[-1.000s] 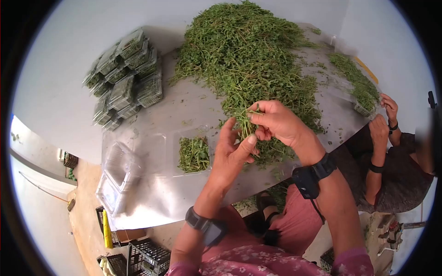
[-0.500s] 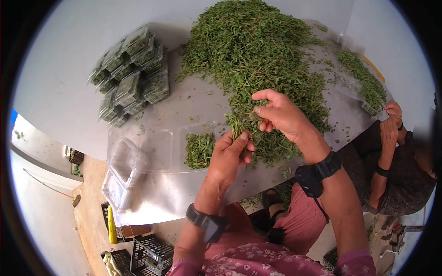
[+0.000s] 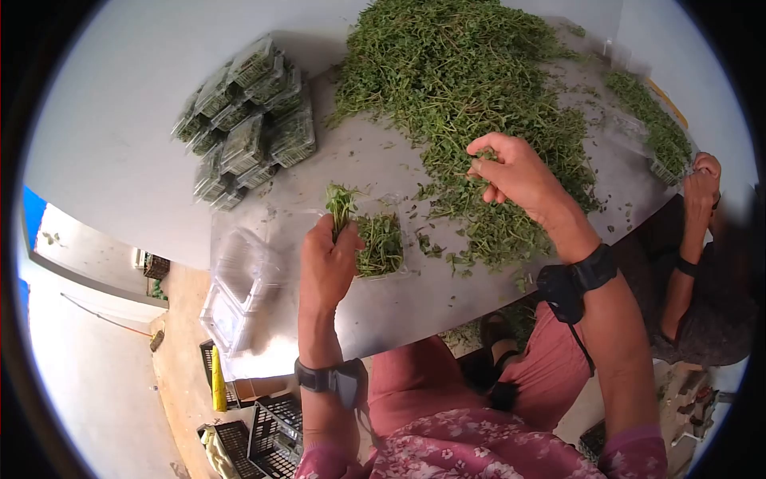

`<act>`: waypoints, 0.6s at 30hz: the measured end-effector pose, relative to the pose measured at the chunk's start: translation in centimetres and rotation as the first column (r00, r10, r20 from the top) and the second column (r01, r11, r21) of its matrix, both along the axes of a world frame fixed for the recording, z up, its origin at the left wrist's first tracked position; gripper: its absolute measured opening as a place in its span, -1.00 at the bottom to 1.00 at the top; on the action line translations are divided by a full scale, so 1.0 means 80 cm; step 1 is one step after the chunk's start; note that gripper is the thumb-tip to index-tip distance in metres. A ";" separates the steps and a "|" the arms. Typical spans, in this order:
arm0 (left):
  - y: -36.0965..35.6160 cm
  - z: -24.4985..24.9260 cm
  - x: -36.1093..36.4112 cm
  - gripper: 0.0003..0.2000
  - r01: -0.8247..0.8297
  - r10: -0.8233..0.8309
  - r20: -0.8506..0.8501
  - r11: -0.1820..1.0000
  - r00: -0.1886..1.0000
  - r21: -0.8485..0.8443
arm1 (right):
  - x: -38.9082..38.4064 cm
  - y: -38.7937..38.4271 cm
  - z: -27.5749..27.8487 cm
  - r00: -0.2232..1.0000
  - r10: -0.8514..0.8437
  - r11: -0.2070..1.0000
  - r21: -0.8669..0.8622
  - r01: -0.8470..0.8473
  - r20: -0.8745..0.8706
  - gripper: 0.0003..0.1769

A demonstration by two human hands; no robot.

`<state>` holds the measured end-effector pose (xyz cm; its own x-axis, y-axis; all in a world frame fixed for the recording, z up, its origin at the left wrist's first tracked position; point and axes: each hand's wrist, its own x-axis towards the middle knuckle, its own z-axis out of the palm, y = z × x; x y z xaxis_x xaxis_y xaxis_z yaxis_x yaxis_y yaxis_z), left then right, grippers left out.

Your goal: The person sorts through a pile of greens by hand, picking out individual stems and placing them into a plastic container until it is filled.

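A person sorts herbs at a steel counter, with empty clear containers stacked at its near left corner. The left hand is closed around a small bunch of green herbs, stems down, held just beside an open clear tray already partly filled and lying near the near edge. Farther in, the right hand pinches a sprig between thumb and forefinger at the near fringe of the big herb pile that covers the counter's middle and far side. The work appears to be at the gathering stage; the next move likely calls for joining sprig to bunch and laying it in the tray. Filled packs are stacked at the far left corner; another person's hands work at the right edge.
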<state>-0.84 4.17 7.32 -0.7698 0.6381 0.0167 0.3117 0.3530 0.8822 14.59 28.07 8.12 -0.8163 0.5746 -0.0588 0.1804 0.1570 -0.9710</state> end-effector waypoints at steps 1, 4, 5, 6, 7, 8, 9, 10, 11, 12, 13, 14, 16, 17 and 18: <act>-0.002 -0.001 -0.002 -0.78 -0.034 0.031 -0.040 0.997 0.999 -0.071 | 0.000 0.000 0.000 1.000 0.001 1.000 0.002 -0.001 0.000 -0.62; 0.002 -0.004 0.007 -0.76 -0.057 0.011 -0.182 0.967 0.983 -0.247 | -0.003 0.000 0.000 1.000 -0.005 1.000 0.006 0.005 0.012 -0.63; 0.001 -0.010 0.007 -0.74 -0.070 0.008 -0.272 0.973 0.962 -0.219 | -0.003 0.000 0.000 1.000 -0.005 1.000 0.006 0.005 0.014 -0.63; 0.000 -0.018 0.007 -0.73 -0.080 0.006 -0.360 0.978 0.933 -0.191 | -0.003 0.001 0.000 1.000 -0.007 1.000 0.006 0.007 0.015 -0.63; -0.002 -0.023 0.008 -0.72 -0.087 0.006 -0.445 0.983 0.895 -0.162 | -0.004 0.001 -0.001 1.000 -0.008 1.000 0.006 0.008 0.017 -0.64; -0.006 -0.022 0.009 -0.73 -0.109 0.017 -0.489 0.981 0.872 -0.161 | -0.004 0.000 0.000 1.000 -0.010 1.000 0.008 0.009 0.022 -0.64; -0.008 -0.014 0.013 -0.73 -0.131 0.028 -0.532 0.979 0.847 -0.158 | -0.004 0.000 0.001 1.000 -0.011 1.000 0.009 0.010 0.028 -0.64; -0.010 -0.008 0.016 -0.74 -0.153 0.038 -0.573 0.976 0.819 -0.155 | -0.004 0.000 0.001 0.999 -0.011 1.000 0.010 0.011 0.033 -0.64; -0.012 -0.003 0.016 -0.76 -0.158 0.039 -0.563 0.974 0.825 -0.164 | -0.005 0.000 0.001 0.999 -0.013 1.000 0.013 0.013 0.037 -0.64; -0.014 0.002 0.016 -0.77 -0.163 0.041 -0.554 0.971 0.832 -0.173 | -0.006 0.000 0.000 0.999 -0.015 1.000 0.016 0.014 0.040 -0.64; -0.016 0.004 0.015 -0.78 -0.169 0.043 -0.544 0.969 0.838 -0.182 | -0.006 0.000 0.000 0.999 -0.016 1.000 0.019 0.015 0.043 -0.65; -0.015 0.003 0.013 -0.78 -0.134 0.017 -0.556 0.976 0.831 -0.172 | -0.007 -0.001 0.000 0.999 -0.010 1.000 0.017 0.009 0.046 -0.65; -0.010 -0.005 0.004 -0.77 -0.063 -0.036 -0.578 0.986 0.815 -0.151 | -0.009 -0.001 0.001 0.999 0.001 1.000 0.015 -0.001 0.051 -0.66; -0.005 -0.009 0.002 -0.77 -0.019 -0.063 -0.573 0.991 0.817 -0.135 | -0.009 -0.002 0.002 0.999 0.005 1.000 0.021 -0.006 0.047 -0.66; 0.003 -0.014 0.002 -0.78 0.026 -0.089 -0.568 0.993 0.818 -0.119 | -0.010 -0.004 0.003 0.999 0.009 1.000 0.027 -0.010 0.044 -0.67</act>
<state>-0.66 4.45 6.17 -0.6040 0.7034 0.3748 0.7706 0.3954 0.4999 13.77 27.75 8.33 -0.8188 0.5686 -0.0790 0.2213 0.1856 -0.9574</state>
